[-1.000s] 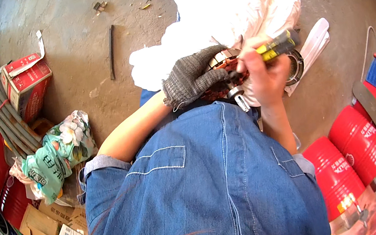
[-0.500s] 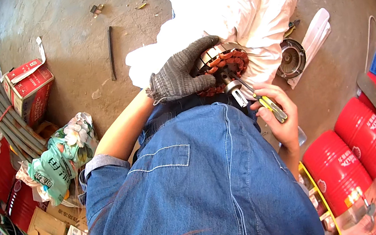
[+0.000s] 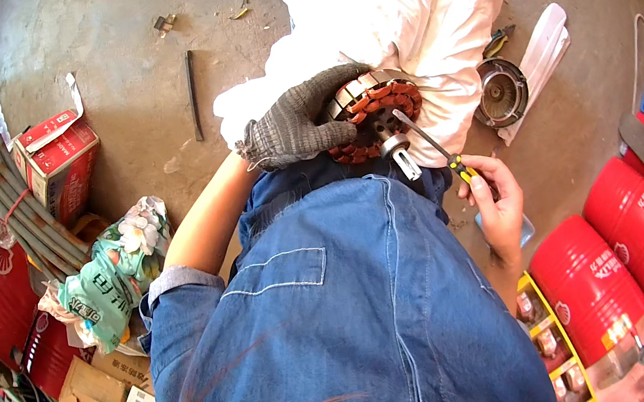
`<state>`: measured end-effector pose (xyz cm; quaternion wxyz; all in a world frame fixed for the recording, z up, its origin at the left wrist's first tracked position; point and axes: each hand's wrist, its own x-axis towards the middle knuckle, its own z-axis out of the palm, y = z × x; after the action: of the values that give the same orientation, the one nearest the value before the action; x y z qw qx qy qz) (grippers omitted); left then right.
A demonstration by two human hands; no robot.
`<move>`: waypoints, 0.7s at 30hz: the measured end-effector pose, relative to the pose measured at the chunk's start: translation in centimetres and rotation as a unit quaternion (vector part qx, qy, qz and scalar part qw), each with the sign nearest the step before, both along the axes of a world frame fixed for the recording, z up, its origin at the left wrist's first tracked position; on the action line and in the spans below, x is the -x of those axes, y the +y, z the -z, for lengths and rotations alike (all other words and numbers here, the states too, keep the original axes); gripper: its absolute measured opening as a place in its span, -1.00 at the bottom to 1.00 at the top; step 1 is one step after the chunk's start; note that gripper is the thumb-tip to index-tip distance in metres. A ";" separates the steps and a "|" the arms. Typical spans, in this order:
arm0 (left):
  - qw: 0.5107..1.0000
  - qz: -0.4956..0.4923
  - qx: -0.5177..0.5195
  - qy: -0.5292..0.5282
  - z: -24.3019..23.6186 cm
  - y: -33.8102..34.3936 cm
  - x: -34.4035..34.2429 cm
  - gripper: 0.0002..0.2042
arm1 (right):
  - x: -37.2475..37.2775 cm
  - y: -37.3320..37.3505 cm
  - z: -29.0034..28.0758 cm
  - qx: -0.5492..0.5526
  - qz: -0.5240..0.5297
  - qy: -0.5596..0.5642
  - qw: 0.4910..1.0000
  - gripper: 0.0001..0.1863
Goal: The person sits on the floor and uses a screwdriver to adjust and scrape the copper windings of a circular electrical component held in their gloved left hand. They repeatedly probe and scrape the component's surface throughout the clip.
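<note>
My left hand (image 3: 296,124), in a grey knitted glove, is closed around the left side of a round motor stator (image 3: 373,99) with red-brown windings. The stator sits at my lap, and a metal shaft (image 3: 405,163) with a slotted end points toward me. In my bare right hand (image 3: 497,201) is a screwdriver (image 3: 433,141) with a yellow and black handle. Its blade slants up and left, with the tip over the stator's face near the shaft; I cannot tell whether it touches. White cloth (image 3: 358,7) lies just beyond the stator.
On the floor to the right are a round metal housing (image 3: 501,90), pliers (image 3: 498,42) and a white strip (image 3: 546,36). Red drums (image 3: 587,284) line the right. A hose bundle (image 3: 23,208), red carton (image 3: 64,163) and green bag (image 3: 104,297) crowd the left.
My right hand has moved right and slightly toward me, drawing the screwdriver back so more of its blade shows. The left hand keeps its hold, with the stator's face turned more into view.
</note>
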<state>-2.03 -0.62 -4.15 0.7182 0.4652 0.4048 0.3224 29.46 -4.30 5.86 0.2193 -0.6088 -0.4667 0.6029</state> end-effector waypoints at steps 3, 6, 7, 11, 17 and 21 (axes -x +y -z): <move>0.999 0.003 -0.015 0.037 -0.2 -0.1 0.0 -0.21 | 0.5 0.0 0.9 -0.013 -0.006 0.020 1.000 -0.75; 0.999 0.004 -0.006 0.035 -0.6 0.1 0.0 -0.23 | 1.6 0.7 1.7 -0.015 -0.015 0.031 0.999 -0.76; 0.999 0.008 -0.012 0.043 -0.6 0.1 0.0 -0.23 | 1.8 0.7 2.1 -0.024 -0.020 0.030 0.999 -0.76; 0.998 0.010 -0.023 0.058 -1.3 0.3 0.1 -0.23 | 1.6 0.6 2.5 -0.021 -0.017 0.037 0.999 -0.75; 1.000 -0.003 -0.005 0.019 -0.6 0.2 0.0 -0.24 | 2.6 0.4 3.1 -0.050 -0.021 0.023 0.998 -0.76; 0.998 0.007 -0.027 0.052 -1.0 0.3 0.0 -0.25 | 2.8 0.8 4.0 -0.078 -0.045 0.005 0.996 -0.75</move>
<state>-2.07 -0.28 -3.13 0.6855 0.5033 0.4295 0.3039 26.70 -3.51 1.84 0.2414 -0.5647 -0.5382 0.5771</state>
